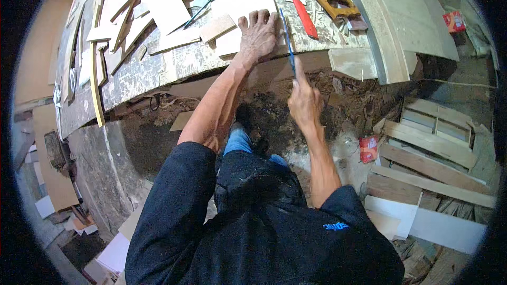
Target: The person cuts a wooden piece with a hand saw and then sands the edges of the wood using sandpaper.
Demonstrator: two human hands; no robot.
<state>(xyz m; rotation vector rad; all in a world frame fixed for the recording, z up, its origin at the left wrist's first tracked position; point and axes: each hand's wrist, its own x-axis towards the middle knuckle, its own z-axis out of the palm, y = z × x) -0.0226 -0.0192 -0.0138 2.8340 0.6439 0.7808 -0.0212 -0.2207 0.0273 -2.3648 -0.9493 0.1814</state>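
My left hand [258, 38] presses on a pale board [237, 0] at the front edge of the workbench [132, 82], fingers spread. My right hand [304, 97] grips a long, thin blue tool [288, 39], which points away from me beside the board's right edge. To its right lie a red-handled tool [304, 17] and a saw with a yellow handle [330, 0]. A small offcut [215, 27] is left of my left hand, and another thin blue strip [196, 14] lies farther left.
Wood pieces [113, 0] clutter the bench's left side. A long metal-like rail [375, 47] runs along its right. Below, stacked planks and frames [433, 153] lie at lower right near a red packet [368, 149]. Boards [53, 153] stand at left; debris covers the floor around my feet.
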